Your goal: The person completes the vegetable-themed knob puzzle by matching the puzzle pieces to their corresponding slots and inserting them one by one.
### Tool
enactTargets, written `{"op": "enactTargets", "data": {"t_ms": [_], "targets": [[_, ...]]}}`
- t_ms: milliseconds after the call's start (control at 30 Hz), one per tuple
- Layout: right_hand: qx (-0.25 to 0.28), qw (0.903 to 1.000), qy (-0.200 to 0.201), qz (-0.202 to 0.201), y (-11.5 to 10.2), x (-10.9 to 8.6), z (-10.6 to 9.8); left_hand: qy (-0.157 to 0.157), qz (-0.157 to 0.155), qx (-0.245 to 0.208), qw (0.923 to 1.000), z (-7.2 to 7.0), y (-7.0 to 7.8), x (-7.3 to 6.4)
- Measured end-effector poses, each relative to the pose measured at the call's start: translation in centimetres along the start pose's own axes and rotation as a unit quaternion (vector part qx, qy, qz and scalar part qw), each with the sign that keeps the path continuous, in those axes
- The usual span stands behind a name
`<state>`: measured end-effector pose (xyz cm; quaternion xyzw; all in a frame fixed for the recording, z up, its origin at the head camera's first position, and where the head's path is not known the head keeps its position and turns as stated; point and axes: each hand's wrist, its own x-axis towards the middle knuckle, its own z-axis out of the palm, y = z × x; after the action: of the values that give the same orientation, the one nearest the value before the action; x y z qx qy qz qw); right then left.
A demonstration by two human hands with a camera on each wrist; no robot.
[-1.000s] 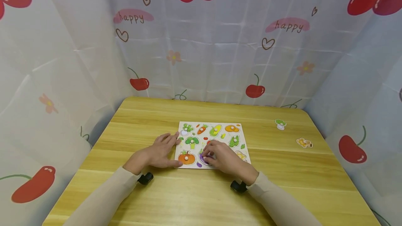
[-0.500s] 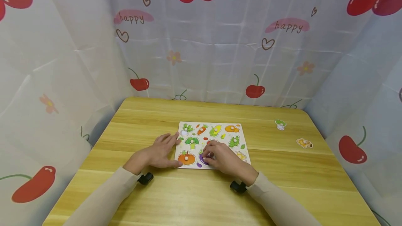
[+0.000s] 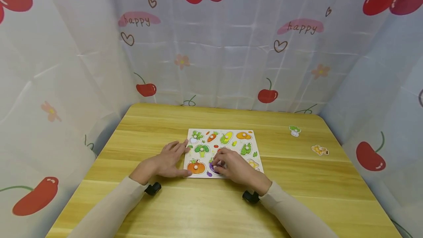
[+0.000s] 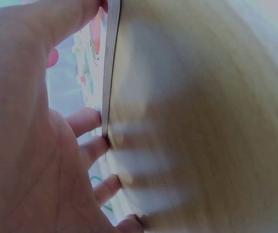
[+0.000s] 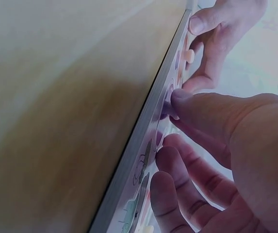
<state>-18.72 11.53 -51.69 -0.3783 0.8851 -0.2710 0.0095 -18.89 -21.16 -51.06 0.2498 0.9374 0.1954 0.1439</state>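
A white vegetable puzzle board [image 3: 205,142] lies on the table, with several knobbed pieces in it. My right hand [image 3: 235,166] pinches the knob of the purple eggplant piece [image 3: 214,168] at the board's near edge, and partly covers that piece. In the right wrist view the thumb and a finger meet at the knob, while the other fingers rest by the board's face. My left hand [image 3: 170,159] lies with fingers spread at the board's left edge, its thumb beside the pumpkin piece [image 3: 196,167]. The left wrist view shows its fingertips along the board's side [image 4: 110,73].
Two loose pieces lie on the wooden table [image 3: 284,194] to the right of the board: a green and white leafy vegetable piece [image 3: 295,131] and a yellow-brown piece [image 3: 320,150]. A cherry-print curtain [image 3: 218,65] surrounds the table at the back and sides.
The head view has shifted very slightly. Both hands, the board and the loose pieces stay where they were.
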Motion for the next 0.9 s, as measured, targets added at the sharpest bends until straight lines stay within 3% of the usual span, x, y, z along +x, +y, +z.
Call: {"op": "enactTargets", "data": {"t_ms": [533, 900], "targets": [[-0.015, 0.9997, 0.018, -0.007, 0.9, -0.5, -1.4, 0.002, 0.002, -0.006, 1.0000, -0.3, 0.3, -0.1], [-0.010, 0.9954, 0.078, 0.054, 2.9, -1.5, -4.4, -0.003, -0.004, -0.007, 1.0000, -0.1, 0.2, -0.1]]}}
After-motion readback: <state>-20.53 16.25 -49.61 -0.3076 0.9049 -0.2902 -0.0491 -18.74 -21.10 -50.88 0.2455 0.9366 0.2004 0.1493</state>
